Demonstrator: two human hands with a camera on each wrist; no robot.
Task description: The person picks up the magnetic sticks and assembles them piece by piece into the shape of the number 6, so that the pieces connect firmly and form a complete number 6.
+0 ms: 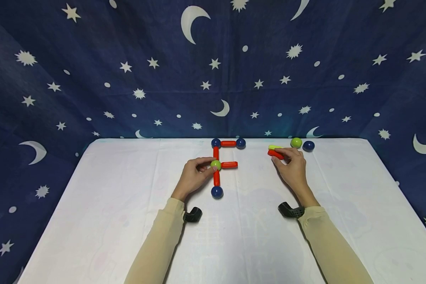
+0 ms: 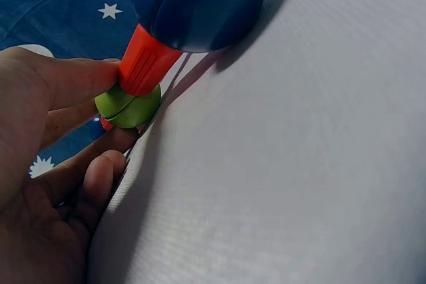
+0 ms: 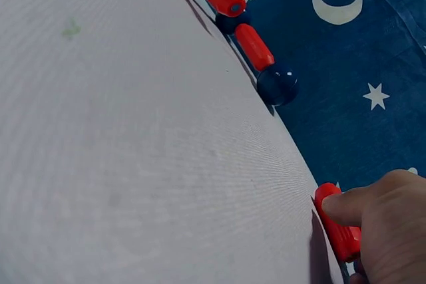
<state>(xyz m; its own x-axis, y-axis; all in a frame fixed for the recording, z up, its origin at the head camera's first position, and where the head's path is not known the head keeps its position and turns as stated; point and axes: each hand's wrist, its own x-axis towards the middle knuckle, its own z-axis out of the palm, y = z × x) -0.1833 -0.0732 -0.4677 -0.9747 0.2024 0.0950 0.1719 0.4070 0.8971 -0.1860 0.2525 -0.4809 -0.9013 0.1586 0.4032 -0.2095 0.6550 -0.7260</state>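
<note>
My left hand [image 1: 195,174] pinches the green ball [image 1: 215,165] in the middle of a figure of balls and red rods shaped like a letter F. Blue balls sit at its top corner [image 1: 216,143], the end of its top arm [image 1: 240,143] and its foot [image 1: 217,192]. A red rod [image 1: 229,165] sticks out rightward from the green ball, its far end bare. Over on the right, my right hand [image 1: 293,167] pinches a loose red rod [image 1: 276,154], thumb along its near side in the right wrist view. Just behind lies a yellow-green rod [image 1: 275,147], partly covered by the fingers.
Beyond the right hand, a loose green ball [image 1: 296,142] and a loose blue ball [image 1: 308,146] stand near the back edge of the white-covered table [image 1: 120,189]. A dark blue cloth [image 1: 170,71] with moons and stars hangs behind.
</note>
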